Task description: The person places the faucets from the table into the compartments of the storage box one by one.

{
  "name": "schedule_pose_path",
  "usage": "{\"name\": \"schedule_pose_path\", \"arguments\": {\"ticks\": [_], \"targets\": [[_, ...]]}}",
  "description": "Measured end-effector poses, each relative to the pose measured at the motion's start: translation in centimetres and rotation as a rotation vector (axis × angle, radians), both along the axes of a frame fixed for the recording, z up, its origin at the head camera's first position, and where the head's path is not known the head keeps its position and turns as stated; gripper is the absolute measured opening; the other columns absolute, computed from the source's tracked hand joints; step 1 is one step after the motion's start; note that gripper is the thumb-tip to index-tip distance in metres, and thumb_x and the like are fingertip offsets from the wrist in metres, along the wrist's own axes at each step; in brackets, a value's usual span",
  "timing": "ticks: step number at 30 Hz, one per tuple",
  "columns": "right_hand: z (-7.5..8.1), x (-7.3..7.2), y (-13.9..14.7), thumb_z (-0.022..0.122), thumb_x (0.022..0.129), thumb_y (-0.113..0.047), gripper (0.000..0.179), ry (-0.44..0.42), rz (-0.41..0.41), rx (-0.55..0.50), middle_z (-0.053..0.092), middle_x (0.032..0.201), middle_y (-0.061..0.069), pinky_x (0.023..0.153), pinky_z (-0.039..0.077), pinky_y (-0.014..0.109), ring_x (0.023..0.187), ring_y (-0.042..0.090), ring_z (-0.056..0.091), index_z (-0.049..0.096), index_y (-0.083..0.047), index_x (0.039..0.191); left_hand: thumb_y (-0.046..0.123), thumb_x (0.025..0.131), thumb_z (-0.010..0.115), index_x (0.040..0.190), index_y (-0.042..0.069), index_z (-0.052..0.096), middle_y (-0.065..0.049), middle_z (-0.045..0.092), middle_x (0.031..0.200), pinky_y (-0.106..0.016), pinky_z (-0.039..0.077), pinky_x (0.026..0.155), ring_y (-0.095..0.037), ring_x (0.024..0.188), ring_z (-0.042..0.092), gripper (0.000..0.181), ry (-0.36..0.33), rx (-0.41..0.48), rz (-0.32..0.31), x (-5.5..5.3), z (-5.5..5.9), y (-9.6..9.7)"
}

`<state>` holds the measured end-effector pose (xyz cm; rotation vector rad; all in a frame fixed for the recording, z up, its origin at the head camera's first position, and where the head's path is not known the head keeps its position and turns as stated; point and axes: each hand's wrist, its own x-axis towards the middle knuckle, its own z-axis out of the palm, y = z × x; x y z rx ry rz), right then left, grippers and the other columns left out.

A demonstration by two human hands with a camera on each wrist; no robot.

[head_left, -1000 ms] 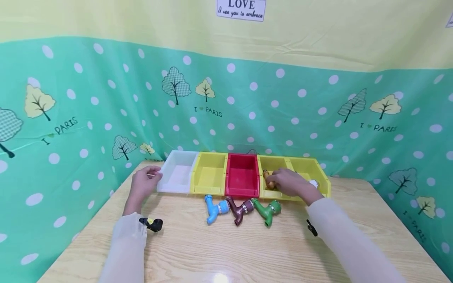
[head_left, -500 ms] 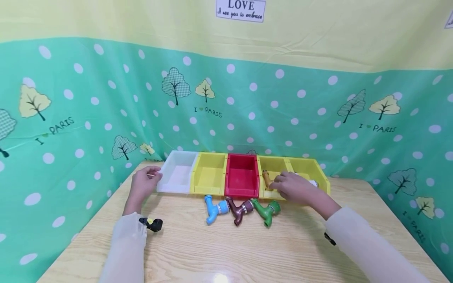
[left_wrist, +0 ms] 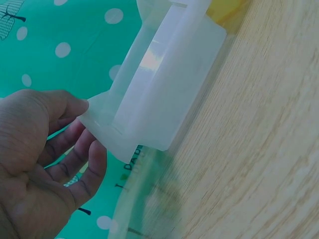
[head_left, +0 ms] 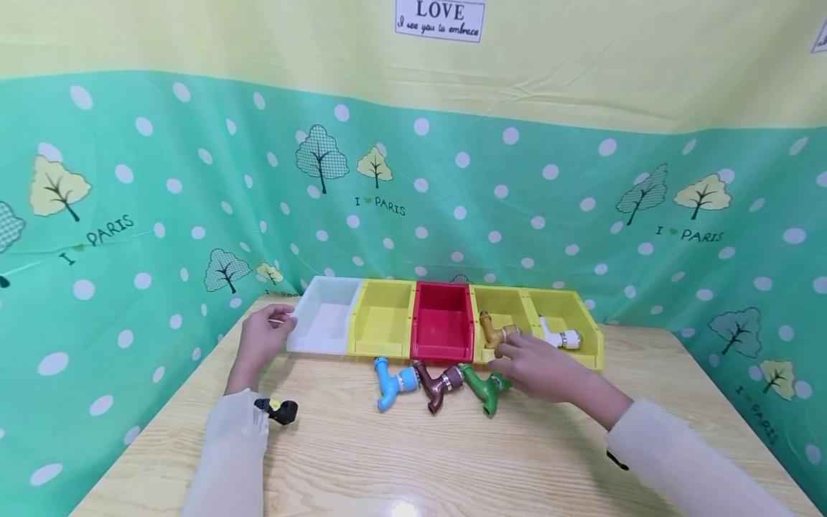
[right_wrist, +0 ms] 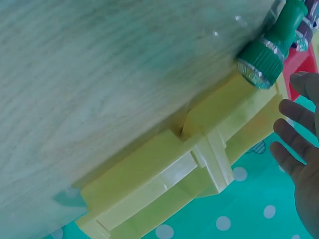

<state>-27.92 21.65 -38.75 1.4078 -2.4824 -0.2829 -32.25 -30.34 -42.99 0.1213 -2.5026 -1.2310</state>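
Observation:
My left hand (head_left: 263, 336) pinches the near left corner of the white bin (left_wrist: 164, 84) at the left end of a row. Over the green tap (head_left: 483, 388), my right hand (head_left: 539, 368) hovers with its fingers apart and nothing in them; in the right wrist view the fingers are beside the green tap's ribbed knob (right_wrist: 261, 62). An orange-brown tap (head_left: 494, 332) lies in the fourth bin, a yellow one (head_left: 500, 298). In the yellow bin at the right end (head_left: 589, 327) lies a white tap (head_left: 561, 335).
A blue tap (head_left: 393, 384) and a maroon tap (head_left: 438, 385) lie left of the green one on the wooden table (head_left: 388, 459). Between the white and fourth bins stand a yellow bin (head_left: 382, 316) and a red bin (head_left: 443, 319). A patterned curtain (head_left: 452, 179) hangs behind.
My right hand has let go of the orange-brown tap in the fourth bin and moved toward me, down over the green tap. The left hand stays at the white bin.

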Motion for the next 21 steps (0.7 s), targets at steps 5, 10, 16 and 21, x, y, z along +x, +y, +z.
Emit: {"name": "schedule_pose_path", "arguments": {"ticks": [5,10,16,21], "targets": [[-0.7,0.8,-0.3,0.080,0.090,-0.015,0.039,-0.010,0.015,0.027,0.069,0.114,-0.002,0.093,0.055,0.039,0.106,0.021,0.060,0.073,-0.027,0.125,0.018,0.102,0.064,0.128,0.000,0.065,-0.019,0.066,0.113,-0.038,0.053,0.083,-0.034,0.104,0.063,0.031,-0.001,-0.003,0.000,0.0,-0.1,0.0],[-1.4,1.3,-0.4,0.075,0.094,-0.015,0.038,-0.097,0.036,0.022,0.068,0.126,0.002,0.099,0.053,0.045,0.116,0.024,0.061,0.071,-0.033,0.128,0.018,0.102,0.063,0.128,0.001,0.066,-0.019,0.066,0.113,-0.035,0.053,0.081,-0.033,0.103,0.063,0.031,-0.007,0.008,0.002,0.0,0.0,-0.1],[-1.9,1.6,-0.6,0.072,0.097,-0.019,0.042,-0.194,0.025,0.038,0.063,0.138,0.004,0.104,0.049,0.049,0.126,0.027,0.057,0.068,-0.041,0.133,0.020,0.102,0.063,0.128,0.001,0.065,-0.019,0.066,0.114,-0.034,0.053,0.079,-0.033,0.102,0.063,0.032,-0.009,0.010,-0.002,0.0,0.1,-0.1],[-2.0,1.6,-0.8,0.075,0.095,-0.020,0.037,-0.212,0.034,0.033,0.063,0.138,0.006,0.103,0.050,0.048,0.125,0.026,0.058,0.071,-0.037,0.128,0.019,0.102,0.062,0.129,0.001,0.065,-0.019,0.066,0.115,-0.035,0.053,0.080,-0.033,0.103,0.063,0.032,-0.010,0.010,-0.002,0.1,0.1,-0.1]]}}
